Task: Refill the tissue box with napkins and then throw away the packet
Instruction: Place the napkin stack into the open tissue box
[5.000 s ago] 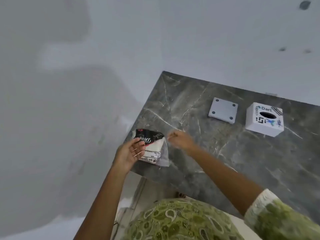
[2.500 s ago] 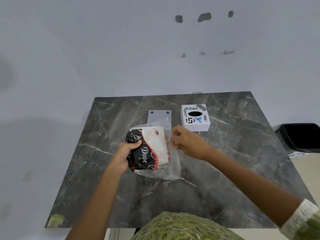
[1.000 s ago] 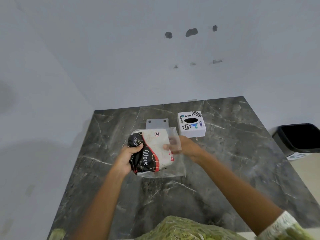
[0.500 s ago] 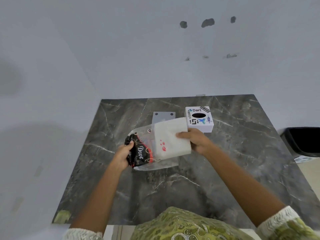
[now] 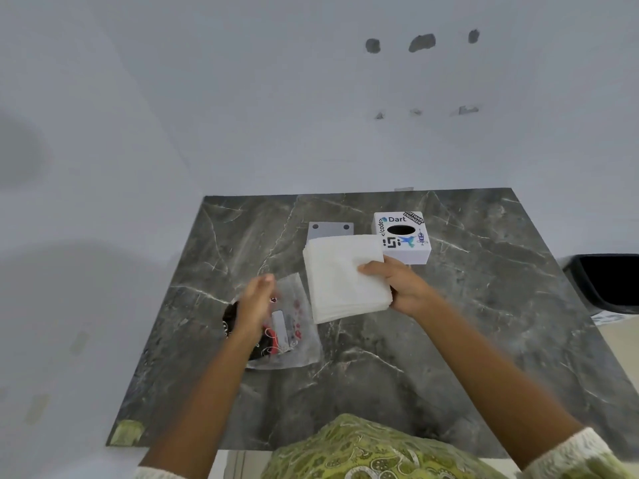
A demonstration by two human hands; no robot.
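Right hand point(image 5: 404, 288) gripping soft, floppy napkin stack point(image 5: 345, 278) beside tissue box point(image 5: 403, 236); left hand point(image 5: 254, 302) loose, unclenched, above limp packet point(image 5: 290, 340); best pinched edgewise.

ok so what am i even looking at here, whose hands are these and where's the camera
There is no machine here: a person wears a wide-angle camera on the head, looking forward and down at their own two bare hands. The right hand grips a stack of white napkins. The left hand is open and blurred, over the packet, which lies on the dark marble table. Further back stand a white tissue box with stickers and a dark oval opening, and beside it a grey plate, partly hidden by the napkins. A black bin sits off the table's right edge.
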